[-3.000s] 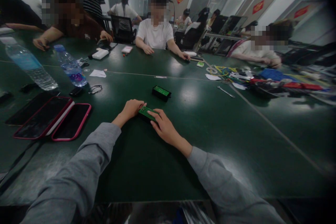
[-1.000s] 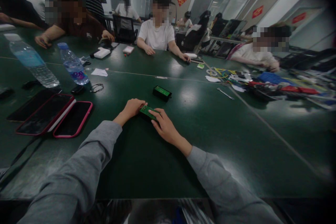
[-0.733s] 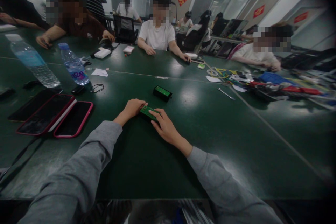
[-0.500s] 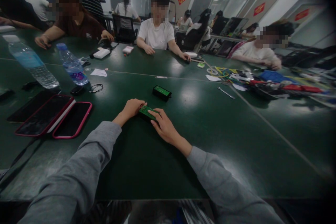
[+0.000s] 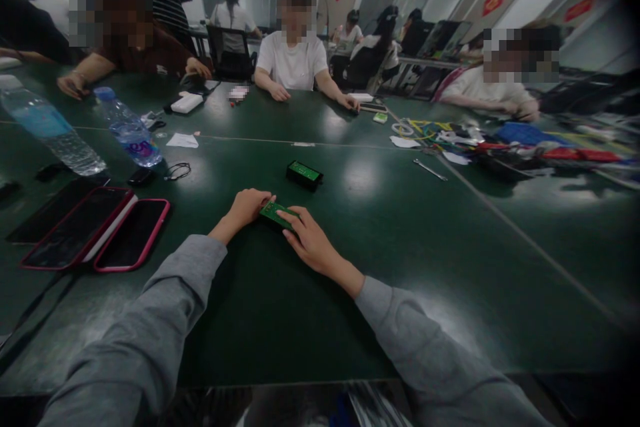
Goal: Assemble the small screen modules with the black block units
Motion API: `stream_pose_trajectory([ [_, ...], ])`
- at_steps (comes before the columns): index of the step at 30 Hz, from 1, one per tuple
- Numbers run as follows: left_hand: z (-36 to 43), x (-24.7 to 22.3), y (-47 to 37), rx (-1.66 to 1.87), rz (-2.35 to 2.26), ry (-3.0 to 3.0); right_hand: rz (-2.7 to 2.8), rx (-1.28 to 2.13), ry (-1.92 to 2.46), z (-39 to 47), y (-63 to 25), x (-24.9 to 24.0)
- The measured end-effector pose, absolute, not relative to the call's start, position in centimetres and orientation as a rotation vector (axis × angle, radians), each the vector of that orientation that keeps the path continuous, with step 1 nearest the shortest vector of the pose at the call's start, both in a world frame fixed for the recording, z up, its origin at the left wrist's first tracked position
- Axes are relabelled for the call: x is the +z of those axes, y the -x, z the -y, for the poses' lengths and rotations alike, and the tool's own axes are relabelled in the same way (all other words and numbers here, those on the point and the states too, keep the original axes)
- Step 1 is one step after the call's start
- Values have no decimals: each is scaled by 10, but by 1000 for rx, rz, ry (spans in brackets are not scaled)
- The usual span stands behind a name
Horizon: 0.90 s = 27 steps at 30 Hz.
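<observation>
A green circuit board [image 5: 274, 212] in a dark case lies between my two hands, close above or on the green table [image 5: 280, 320]. My left hand [image 5: 247, 207] is closed on its far left end, with the fingertips at the board's edge. Over the right end reaches my right hand [image 5: 311, 238], its index finger on the board's face and the thumb along the near side. Just beyond them a black box with a second green circuit board [image 5: 304, 174] sits on the table, touched by neither hand.
To the left are two phones [image 5: 133, 235] [image 5: 77, 227], plus water bottles [image 5: 55, 133] [image 5: 131, 130]. A wrench [image 5: 430, 170] lies at right, near a heap of cables and tools [image 5: 520, 147]. Across the table sit people, one in a white shirt [image 5: 293, 60].
The view has shifted slightly, moving the table items a little left in the picture. Both hands keep about the same hold on the circuit board.
</observation>
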<state>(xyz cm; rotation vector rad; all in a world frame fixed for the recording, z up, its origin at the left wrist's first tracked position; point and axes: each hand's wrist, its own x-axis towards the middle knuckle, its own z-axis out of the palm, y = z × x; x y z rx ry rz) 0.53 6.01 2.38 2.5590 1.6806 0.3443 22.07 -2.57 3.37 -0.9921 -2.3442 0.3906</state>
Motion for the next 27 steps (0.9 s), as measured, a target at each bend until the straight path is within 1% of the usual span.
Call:
stream_pose_trajectory([
  [27, -60, 27, -6, 329, -1666, -2566, 2359, 392, 990, 25, -222, 34],
])
